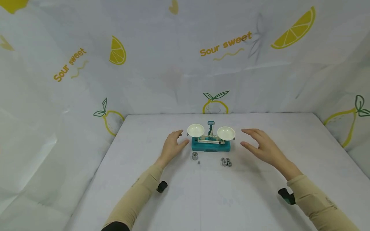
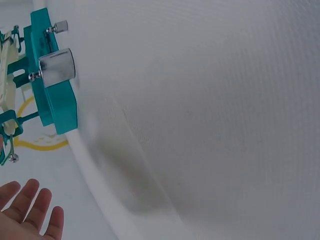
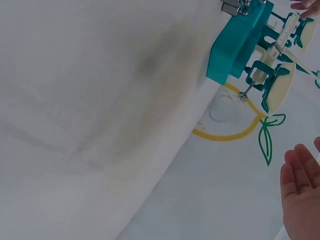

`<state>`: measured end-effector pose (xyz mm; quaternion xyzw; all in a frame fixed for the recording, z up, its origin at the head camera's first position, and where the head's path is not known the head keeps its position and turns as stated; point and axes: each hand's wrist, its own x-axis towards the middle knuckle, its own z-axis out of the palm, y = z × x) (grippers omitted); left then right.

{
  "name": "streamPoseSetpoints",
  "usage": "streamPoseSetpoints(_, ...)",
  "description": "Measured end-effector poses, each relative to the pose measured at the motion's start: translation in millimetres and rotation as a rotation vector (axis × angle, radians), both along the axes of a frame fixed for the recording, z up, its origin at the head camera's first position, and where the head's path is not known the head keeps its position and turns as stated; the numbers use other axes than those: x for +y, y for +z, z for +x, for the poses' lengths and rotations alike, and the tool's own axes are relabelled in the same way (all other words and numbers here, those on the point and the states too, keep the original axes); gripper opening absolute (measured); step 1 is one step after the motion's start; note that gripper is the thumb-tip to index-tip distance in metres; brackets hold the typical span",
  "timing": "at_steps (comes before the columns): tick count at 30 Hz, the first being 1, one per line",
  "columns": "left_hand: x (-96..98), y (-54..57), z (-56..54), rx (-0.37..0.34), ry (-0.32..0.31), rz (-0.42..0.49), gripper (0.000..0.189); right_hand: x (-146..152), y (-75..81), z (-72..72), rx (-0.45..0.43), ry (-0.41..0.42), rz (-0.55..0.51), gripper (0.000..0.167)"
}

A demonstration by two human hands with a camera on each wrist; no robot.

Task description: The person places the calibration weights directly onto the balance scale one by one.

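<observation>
covering left side, back and right: creased white sheet with lemon prints, orange "sour sweet" lettering upper left. white table meets it at the back; faint crease runs down table centre, soft shadows by both arms. left hand: wide, thumb off the fingers, holding nothing, just beside the left pan of the teal balance scale. scale sits toward table's back, around centre. big metal weight in front of base's left end, tiny weight nearer the camera. small weights clustered in front of base's right end, below right pan. right hand: wide too, nothing held, near that pan. lemon outline on right-hand sheet.
</observation>
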<state>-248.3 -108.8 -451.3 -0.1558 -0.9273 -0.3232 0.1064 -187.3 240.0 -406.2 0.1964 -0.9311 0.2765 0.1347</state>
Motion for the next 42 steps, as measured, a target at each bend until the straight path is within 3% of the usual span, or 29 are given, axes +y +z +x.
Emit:
streamPoseSetpoints(5,5.4,-3.7,0.3,-0.11,0.0,0.071,0.051,-3.8,-4.9,0.4,-0.021,0.017,-0.01,0.046)
streamPoseSetpoints(11,11.7,-7.8,2.0,-0.18,-0.007,0.087,0.045,-8.9,-10.3,0.4,-0.1,0.033,-0.012,0.041)
streamPoseSetpoints(16,15.1,-10.3,3.5,-0.196,-0.02,0.083,0.041,-13.6,-13.7,0.7,-0.154,0.045,-0.005,0.035)
streamPoseSetpoints(27,18.4,-18.9,0.9,-0.212,-0.041,0.076,0.038,-17.5,-25.2,-1.3,-0.242,0.153,0.033,0.031)
streamPoseSetpoints(42,20.2,-24.0,-2.9,-0.267,-0.06,0.083,0.039,-21.0,-39.8,-19.0,-0.403,0.231,0.049,0.023)
